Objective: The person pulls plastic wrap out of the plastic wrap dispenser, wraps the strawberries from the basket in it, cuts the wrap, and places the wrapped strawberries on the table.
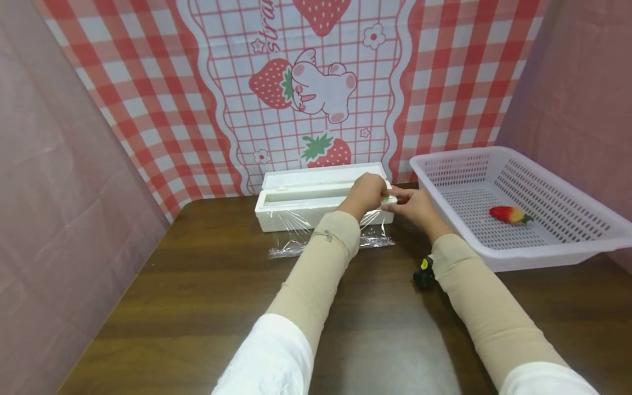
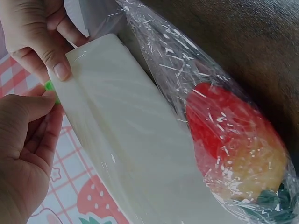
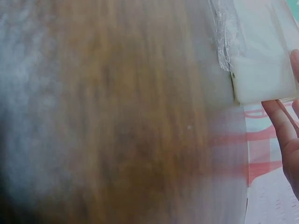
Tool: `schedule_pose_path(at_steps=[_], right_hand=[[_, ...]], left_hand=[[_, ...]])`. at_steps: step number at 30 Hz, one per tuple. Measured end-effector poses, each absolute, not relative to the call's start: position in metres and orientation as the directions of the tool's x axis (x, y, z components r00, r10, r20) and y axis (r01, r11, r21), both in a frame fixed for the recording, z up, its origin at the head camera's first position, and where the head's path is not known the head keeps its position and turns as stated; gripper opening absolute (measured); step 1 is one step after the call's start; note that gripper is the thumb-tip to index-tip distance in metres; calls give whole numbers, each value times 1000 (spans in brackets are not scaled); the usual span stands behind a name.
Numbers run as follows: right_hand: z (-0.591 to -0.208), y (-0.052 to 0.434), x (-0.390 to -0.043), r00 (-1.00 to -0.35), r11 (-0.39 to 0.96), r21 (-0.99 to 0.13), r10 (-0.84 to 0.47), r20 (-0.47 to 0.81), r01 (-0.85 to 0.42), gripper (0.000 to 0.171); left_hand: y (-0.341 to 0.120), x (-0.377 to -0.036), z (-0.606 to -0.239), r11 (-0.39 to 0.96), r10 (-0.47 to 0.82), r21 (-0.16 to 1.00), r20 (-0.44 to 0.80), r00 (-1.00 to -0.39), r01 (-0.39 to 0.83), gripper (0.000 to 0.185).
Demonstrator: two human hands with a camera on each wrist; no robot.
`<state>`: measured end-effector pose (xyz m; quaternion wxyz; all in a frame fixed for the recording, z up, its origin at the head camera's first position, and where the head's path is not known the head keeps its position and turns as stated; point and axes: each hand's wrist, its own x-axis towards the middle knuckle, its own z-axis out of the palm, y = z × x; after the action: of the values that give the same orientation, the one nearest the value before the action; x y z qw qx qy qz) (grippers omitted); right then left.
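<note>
A white cling film box (image 1: 283, 220) lies on the table with its lid (image 1: 321, 175) raised at the back. My left hand (image 1: 366, 193) reaches to its right end and pinches a small green tab (image 2: 50, 87) at the box's edge. Close beside it, my right hand (image 1: 413, 209) grips the box's right end, thumb on top and fingers against the end face (image 3: 282, 135). Clear film (image 1: 288, 249) hangs down the near side onto the table. Under that film lies a red and yellow toy strawberry (image 2: 238, 144) with green leaves, hidden behind my left arm in the head view.
A white plastic basket (image 1: 474, 241) stands on the right, holding another toy strawberry (image 1: 508, 214). Behind the box hangs a red checked strawberry-print cloth (image 1: 153, 71). A black device with a yellow mark (image 1: 423, 276) sits at my right wrist.
</note>
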<state>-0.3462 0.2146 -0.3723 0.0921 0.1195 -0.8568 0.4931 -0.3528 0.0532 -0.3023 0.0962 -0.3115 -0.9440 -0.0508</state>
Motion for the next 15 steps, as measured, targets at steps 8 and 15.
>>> schedule_pose_path(at_steps=[8,15], right_hand=[[-371,214,-346,-955,501,-814,-112,275,-293,49],[-371,216,-347,-960,525,-806,-111,255,-275,51]], left_hand=[[52,-351,-302,810,566,33,212,-796,585,12],[52,-349,-302,822,547,55,201,-813,567,12]])
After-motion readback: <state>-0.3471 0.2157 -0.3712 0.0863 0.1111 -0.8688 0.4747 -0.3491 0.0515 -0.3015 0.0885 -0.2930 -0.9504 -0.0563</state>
